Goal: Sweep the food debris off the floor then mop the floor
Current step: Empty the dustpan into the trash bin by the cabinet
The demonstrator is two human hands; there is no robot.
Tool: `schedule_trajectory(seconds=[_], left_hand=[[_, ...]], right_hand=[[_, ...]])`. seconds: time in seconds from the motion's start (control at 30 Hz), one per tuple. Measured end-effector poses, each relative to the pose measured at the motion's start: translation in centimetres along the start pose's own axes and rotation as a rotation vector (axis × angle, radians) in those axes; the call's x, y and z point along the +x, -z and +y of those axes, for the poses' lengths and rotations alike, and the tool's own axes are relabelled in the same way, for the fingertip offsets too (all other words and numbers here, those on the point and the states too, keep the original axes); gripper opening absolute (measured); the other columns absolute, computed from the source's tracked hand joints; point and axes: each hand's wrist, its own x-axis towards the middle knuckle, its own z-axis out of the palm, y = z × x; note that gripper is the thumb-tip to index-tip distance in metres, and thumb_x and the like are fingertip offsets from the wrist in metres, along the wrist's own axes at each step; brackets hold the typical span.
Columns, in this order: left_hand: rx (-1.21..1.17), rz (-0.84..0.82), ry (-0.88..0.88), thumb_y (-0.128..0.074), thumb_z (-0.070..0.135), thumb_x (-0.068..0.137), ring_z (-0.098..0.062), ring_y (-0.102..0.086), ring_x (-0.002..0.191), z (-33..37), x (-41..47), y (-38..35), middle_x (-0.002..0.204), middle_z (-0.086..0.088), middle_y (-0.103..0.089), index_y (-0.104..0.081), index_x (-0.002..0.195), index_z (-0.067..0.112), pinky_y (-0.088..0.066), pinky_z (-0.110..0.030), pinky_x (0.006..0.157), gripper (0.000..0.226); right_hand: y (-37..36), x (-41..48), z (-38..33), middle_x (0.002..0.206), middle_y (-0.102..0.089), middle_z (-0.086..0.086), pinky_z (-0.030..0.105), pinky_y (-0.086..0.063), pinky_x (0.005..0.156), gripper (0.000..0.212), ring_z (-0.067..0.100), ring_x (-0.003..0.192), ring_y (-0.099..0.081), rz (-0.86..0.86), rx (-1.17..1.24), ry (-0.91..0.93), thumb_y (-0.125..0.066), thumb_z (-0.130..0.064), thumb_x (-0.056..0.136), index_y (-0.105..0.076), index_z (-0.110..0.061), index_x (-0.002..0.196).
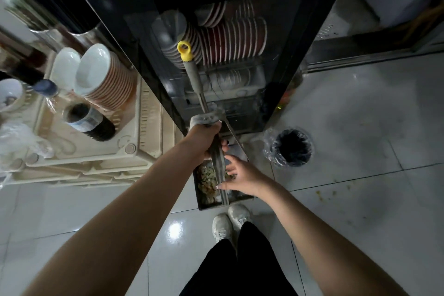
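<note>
Beside the shoes, dark metal dustpan [204, 202] holds swept debris; left hand [204, 138] closed around grey handles [217, 151], right hand [242, 176] open, touching them; sweeping apparently ending; next, tip into black-lined bin [292, 146].

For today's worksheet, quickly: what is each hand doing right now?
Left hand: closed around the dustpan handle.
Right hand: open, fingers spread beside that handle, gripping nothing.

Dustpan [204, 200]: partly covered by the handle and the right grip [242, 176].
Broom handle [193, 74]: lower end hidden behind the left grip [204, 138].
Cabinet [149, 60]: top cut off by the upper edge.
Left-side bowls [9, 94]: blurred, cropped by the left edge.
</note>
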Motion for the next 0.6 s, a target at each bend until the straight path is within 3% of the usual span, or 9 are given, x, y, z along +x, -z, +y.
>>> schedule_trajectory(seconds=[0.07, 0.13, 0.17, 0.23, 0.4, 0.47, 0.53, 0.6], left_hand=[[0.029, -0.017, 0.006, -0.043, 0.026, 0.099, -0.020, -0.054, 0.046, 0.6, -0.6, -1.3, 0.041, -0.003, -0.054, -0.049, 0.077, 0.013, -0.050, -0.032, 0.062, 0.026], [0.043, -0.031, 0.016, -0.042, 0.029, 0.099, -0.018, -0.055, 0.042, 0.9, -1.0, -2.3, 0.038, -0.001, -0.054, -0.047, 0.078, 0.014, -0.050, -0.032, 0.063, 0.027], [0.048, -0.041, 0.019, -0.042, 0.030, 0.099, -0.017, -0.056, 0.040, 1.1, -1.2, -2.8, 0.037, -0.001, -0.055, -0.047, 0.077, 0.014, -0.049, -0.031, 0.063, 0.027], [0.059, -0.061, 0.024, -0.043, 0.030, 0.099, -0.015, -0.056, 0.039, 1.3, -1.6, -3.5, 0.038, -0.001, -0.055, -0.047, 0.078, 0.013, -0.049, -0.028, 0.061, 0.027], [0.085, -0.170, 0.022, -0.042, 0.030, 0.099, -0.019, -0.056, 0.048, 2.2, -3.3, -5.1, 0.040, -0.001, -0.054, -0.046, 0.081, 0.014, -0.052, -0.033, 0.071, 0.025], [0.083, -0.217, 0.004, -0.044, 0.029, 0.099, -0.018, -0.057, 0.043, 2.7, -4.2, -5.7, 0.041, -0.001, -0.055, -0.047, 0.084, 0.014, -0.055, -0.029, 0.057, 0.021], [0.085, -0.247, -0.017, -0.045, 0.028, 0.098, -0.017, -0.057, 0.039, 3.0, -4.6, -6.4, 0.042, -0.002, -0.055, -0.048, 0.090, 0.015, -0.054, -0.026, 0.046, 0.016], [0.097, -0.263, -0.029, -0.046, 0.027, 0.098, -0.019, -0.057, 0.041, 2.9, -4.7, -7.2, 0.042, -0.003, -0.055, -0.049, 0.094, 0.015, -0.051, -0.025, 0.044, 0.013]], right_hand=[[-1.2, -0.5, -0.2, 0.125, -0.059, 0.001, 0.024, -0.046, 0.090, 0.072, 0.016, 0.111, -0.058, 0.149, -0.054, 0.019, -0.075, -0.038, 0.075, -0.041, -0.018, 0.135], [-1.8, -0.6, 0.0, 0.098, -0.064, -0.005, 0.018, -0.042, 0.070, 0.048, 0.012, 0.088, -0.061, 0.324, -0.107, 0.003, -0.070, -0.039, 0.079, -0.053, -0.015, 0.117], [-1.8, -0.7, 0.2, 0.083, -0.059, -0.008, 0.016, -0.037, 0.060, 0.041, 0.008, 0.075, -0.057, 0.391, -0.134, -0.009, -0.068, -0.040, 0.081, -0.055, -0.013, 0.109], [-1.8, -0.9, 0.9, 0.075, -0.053, -0.010, 0.011, -0.028, 0.048, 0.034, 0.005, 0.063, -0.048, 0.449, -0.162, -0.037, -0.065, -0.040, 0.084, -0.056, -0.012, 0.101], [-2.4, -1.4, 3.8, 0.089, -0.067, 0.002, 0.008, -0.029, 0.047, 0.040, 0.008, 0.064, -0.056, 0.484, -0.169, -0.122, -0.061, -0.043, 0.086, -0.059, -0.008, 0.106], [-2.8, -1.7, 4.8, 0.086, -0.067, -0.001, 0.011, -0.031, 0.048, 0.042, 0.011, 0.068, -0.060, 0.538, -0.169, -0.177, -0.059, -0.045, 0.087, -0.059, -0.007, 0.105], [-2.8, -2.1, 5.7, 0.073, -0.060, -0.008, 0.012, -0.029, 0.047, 0.039, 0.004, 0.056, -0.050, 0.594, -0.153, -0.217, -0.057, -0.044, 0.089, -0.060, -0.007, 0.102], [-2.4, -2.4, 6.5, 0.060, -0.049, -0.012, 0.013, -0.025, 0.044, 0.034, 0.000, 0.048, -0.039, 0.626, -0.179, -0.242, -0.057, -0.042, 0.090, -0.062, -0.009, 0.096]])
